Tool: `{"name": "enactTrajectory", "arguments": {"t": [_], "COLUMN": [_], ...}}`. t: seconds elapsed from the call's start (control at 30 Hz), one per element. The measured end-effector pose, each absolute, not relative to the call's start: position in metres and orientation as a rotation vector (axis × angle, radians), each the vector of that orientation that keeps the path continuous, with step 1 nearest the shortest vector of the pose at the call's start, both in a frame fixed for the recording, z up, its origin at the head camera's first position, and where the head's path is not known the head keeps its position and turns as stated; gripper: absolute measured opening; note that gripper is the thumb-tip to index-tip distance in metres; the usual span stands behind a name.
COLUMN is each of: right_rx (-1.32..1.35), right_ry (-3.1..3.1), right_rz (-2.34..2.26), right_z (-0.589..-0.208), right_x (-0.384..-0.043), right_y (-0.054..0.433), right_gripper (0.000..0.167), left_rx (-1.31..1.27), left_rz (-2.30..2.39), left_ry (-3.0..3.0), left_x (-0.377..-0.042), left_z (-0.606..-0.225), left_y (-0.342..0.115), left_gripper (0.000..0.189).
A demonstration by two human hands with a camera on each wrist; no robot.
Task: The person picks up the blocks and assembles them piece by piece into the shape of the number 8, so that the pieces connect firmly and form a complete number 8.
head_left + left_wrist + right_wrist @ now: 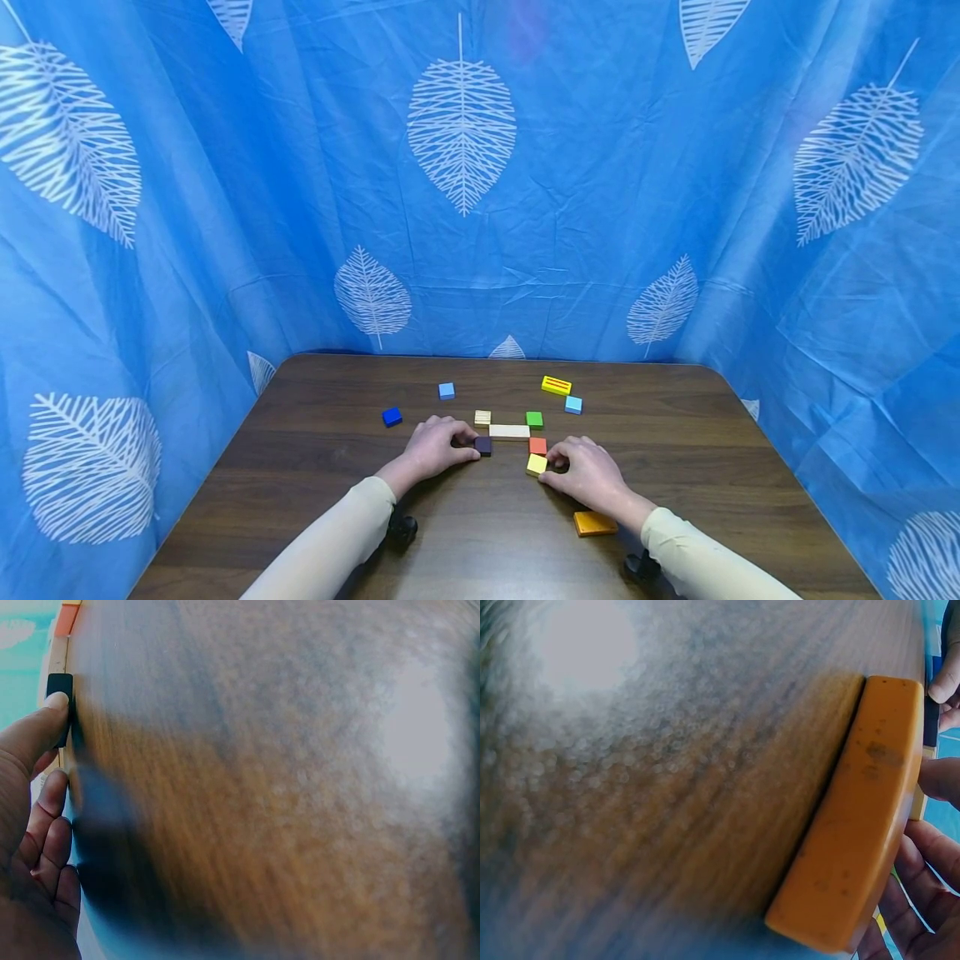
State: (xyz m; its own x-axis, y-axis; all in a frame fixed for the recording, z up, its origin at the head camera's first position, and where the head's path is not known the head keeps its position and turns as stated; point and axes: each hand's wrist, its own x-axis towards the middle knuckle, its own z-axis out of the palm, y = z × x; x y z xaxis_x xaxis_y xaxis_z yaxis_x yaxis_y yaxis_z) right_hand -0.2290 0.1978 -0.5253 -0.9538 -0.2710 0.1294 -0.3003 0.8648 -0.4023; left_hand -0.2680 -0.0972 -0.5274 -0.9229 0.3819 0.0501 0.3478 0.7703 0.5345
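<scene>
Between thumb and fingers, my left hand [435,447] pinches a small black block [483,447] at the left end of a cream bar [509,432]. The thumb lies along the block's near side in the left wrist view. My right hand [588,473] pinches a yellow block [536,465], which sits slightly turned just in front of a red block [537,446]. That red block lies near the bar's right end, with a green block [534,420] behind it. Behind the bar's left end is a striped cream block [483,418].
An orange block [595,523] lies by the right wrist. Farther back are a yellow bar with red lines [557,385] and a light blue block [573,405]. Another light blue block [447,391] and a dark blue one [392,417] lie left. A blue curtain [570,208] surrounds the table [300,450].
</scene>
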Motion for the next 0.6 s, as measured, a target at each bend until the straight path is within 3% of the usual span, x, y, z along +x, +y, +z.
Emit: {"name": "enactTrajectory", "arguments": {"t": [0.6], "right_rx": [0.457], "right_ry": [-2.971], "right_rz": [0.638], "right_z": [-0.5253], "right_x": [-0.2283], "right_y": [0.1968], "right_gripper": [0.028], "left_rx": [0.594], "left_rz": [0.843], "left_ry": [2.902], "left_x": [-0.2679], "left_z": [-0.5271], "left_y": [-0.0962], "left_gripper": [0.028]}}
